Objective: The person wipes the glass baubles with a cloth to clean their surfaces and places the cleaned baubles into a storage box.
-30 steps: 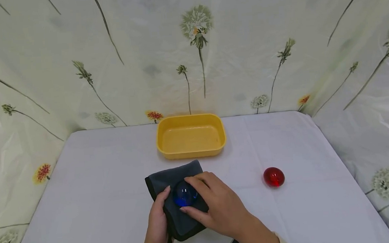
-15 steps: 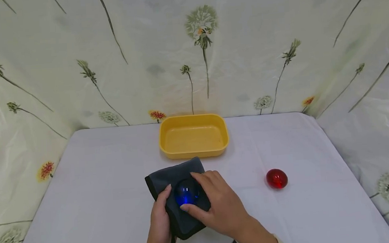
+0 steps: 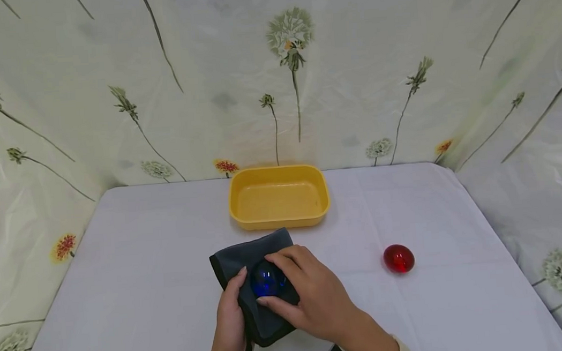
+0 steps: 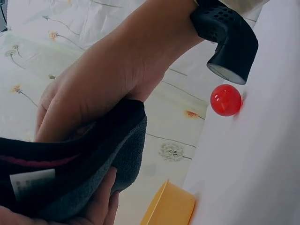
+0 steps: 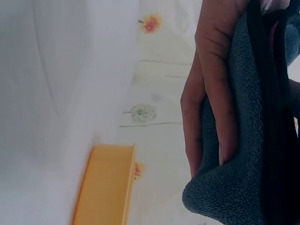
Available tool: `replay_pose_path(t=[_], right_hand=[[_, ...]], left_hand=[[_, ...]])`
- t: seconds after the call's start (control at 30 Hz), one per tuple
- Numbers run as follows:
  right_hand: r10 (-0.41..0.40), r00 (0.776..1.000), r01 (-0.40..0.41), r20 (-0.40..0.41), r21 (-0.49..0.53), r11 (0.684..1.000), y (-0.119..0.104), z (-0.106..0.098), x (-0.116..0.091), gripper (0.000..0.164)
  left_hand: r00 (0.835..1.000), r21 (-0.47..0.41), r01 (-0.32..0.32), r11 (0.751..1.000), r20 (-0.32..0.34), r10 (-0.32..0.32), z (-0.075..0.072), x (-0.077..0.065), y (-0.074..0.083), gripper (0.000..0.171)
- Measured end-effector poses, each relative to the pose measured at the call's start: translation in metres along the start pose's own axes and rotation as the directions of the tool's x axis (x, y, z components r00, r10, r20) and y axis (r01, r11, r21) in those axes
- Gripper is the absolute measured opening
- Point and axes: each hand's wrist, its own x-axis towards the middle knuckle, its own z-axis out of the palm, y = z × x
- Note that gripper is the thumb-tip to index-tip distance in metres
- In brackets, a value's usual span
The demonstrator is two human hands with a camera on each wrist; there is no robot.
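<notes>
A translucent blue ball (image 3: 264,279) rests against a folded dark grey-blue cloth (image 3: 276,326) with black edging, near the front middle of the table. My left hand (image 3: 229,318) grips the cloth, its thumb on top beside the ball. In the right wrist view, fingers (image 5: 220,112) of that hand lie along the cloth's fuzzy underside. From the right, my right hand (image 3: 312,297) pinches the ball, thumb below and fingertips above. The cloth hides the ball in both wrist views. A white label (image 4: 33,183) shows on the cloth's edge in the left wrist view.
A yellow rectangular tub (image 3: 280,223) stands at the back middle of the white-covered table (image 3: 161,268). To the right sits a red translucent ball (image 3: 399,259). A flower-patterned sheet (image 3: 182,69) rises behind the table and at both sides. The right wrist carries a black camera mount (image 4: 229,42).
My right hand shifts slightly right over the cloth, then back left, with its fingers staying at the blue ball. The left hand keeps holding the cloth. The whole head view drifts a little.
</notes>
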Motion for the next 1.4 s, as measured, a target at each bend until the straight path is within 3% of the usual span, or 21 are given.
replay_pose_path(t=[0.33, 0.43, 0.6, 0.93, 1.4], right_hand=[[0.120, 0.993, -0.120, 0.009, 0.088, 0.989, 0.0017, 0.0048, -0.0009, 0.048], [0.121, 0.992, -0.126, 0.046, 0.108, 0.986, 0.0022, 0.0031, -0.0028, 0.062], [0.058, 0.995, -0.067, 0.083, 0.109, 0.992, 0.0033, -0.0002, -0.0053, 0.087], [0.004, 0.999, -0.008, 0.047, 0.082, 0.997, 0.0035, 0.0004, -0.0024, 0.066], [0.146, 0.989, -0.147, 0.023, 0.054, 0.988, 0.0033, 0.0007, -0.0007, 0.056]], left_hand=[[1.000, 0.014, 0.008, 1.000, -0.020, -0.008, 0.0011, 0.0005, 0.0013, 0.062], [1.000, 0.024, 0.015, 1.000, -0.023, -0.014, 0.0014, 0.0006, 0.0020, 0.066], [0.999, 0.035, 0.014, 0.999, -0.042, -0.013, 0.0007, 0.0012, 0.0054, 0.071], [1.000, -0.018, 0.006, 1.000, -0.015, -0.007, -0.0006, 0.0010, 0.0054, 0.067], [0.999, 0.008, 0.054, 0.999, -0.010, -0.054, 0.0005, 0.0017, 0.0064, 0.070]])
